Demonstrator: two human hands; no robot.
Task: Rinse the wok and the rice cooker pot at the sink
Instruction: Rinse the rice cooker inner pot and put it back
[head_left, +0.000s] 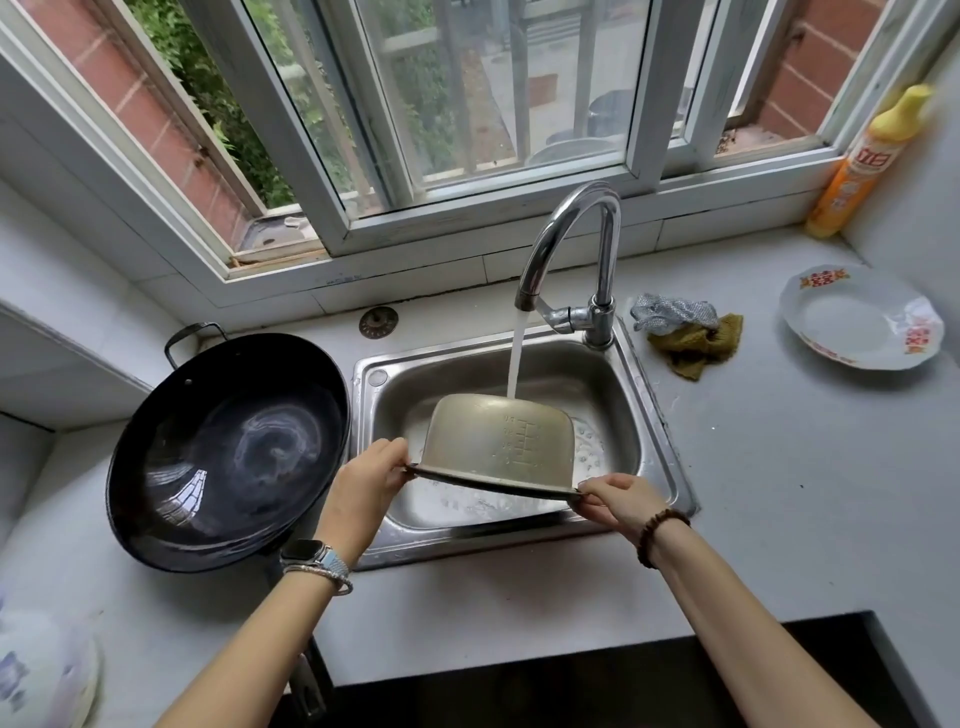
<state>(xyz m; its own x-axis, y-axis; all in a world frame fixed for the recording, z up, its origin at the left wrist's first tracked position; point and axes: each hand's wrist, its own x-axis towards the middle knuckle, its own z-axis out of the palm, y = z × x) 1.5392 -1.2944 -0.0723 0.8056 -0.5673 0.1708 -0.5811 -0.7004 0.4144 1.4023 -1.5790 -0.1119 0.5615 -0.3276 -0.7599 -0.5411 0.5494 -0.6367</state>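
The rice cooker pot, dull metal with embossed level marks, is held upside down and tilted over the steel sink. Water streams from the chrome faucet onto the pot's base. My left hand pinches the pot's rim on the left, and my right hand pinches the rim on the right. The black wok sits on the counter left of the sink, open side up, its long handle running down toward the near counter edge under my left forearm.
A sink strainer plug lies behind the sink. A steel scourer and an olive cloth lie right of the faucet. A white patterned plate and an orange detergent bottle stand at the far right. Another patterned dish is at the lower left.
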